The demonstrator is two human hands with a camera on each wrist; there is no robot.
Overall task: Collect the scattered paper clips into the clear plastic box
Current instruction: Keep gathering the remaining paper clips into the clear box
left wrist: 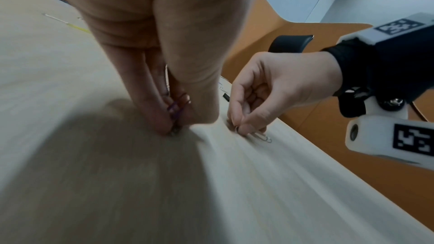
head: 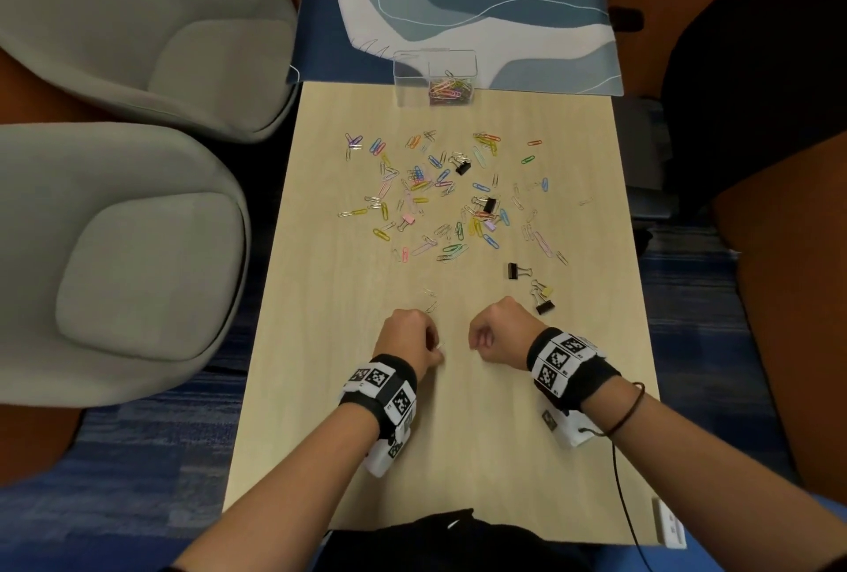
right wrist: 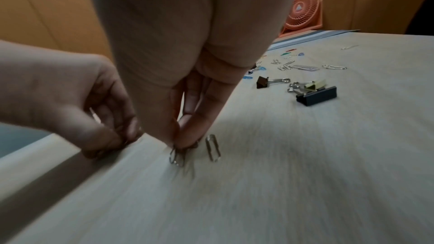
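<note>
I see a pale wood-grain tabletop (head: 321, 411) carrying coloured and silver paper clips (head: 440, 195) scattered across its middle, with several binder clips (head: 520, 271) among them. At its far end lie a blue patterned mat (head: 527, 21) and, just beside the mat's near edge, the clear plastic box (head: 433, 76).

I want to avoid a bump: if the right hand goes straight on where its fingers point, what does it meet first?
The tabletop, probably: the right hand points its fingers down, already pinching a silver paper clip that seems to touch it.
</note>
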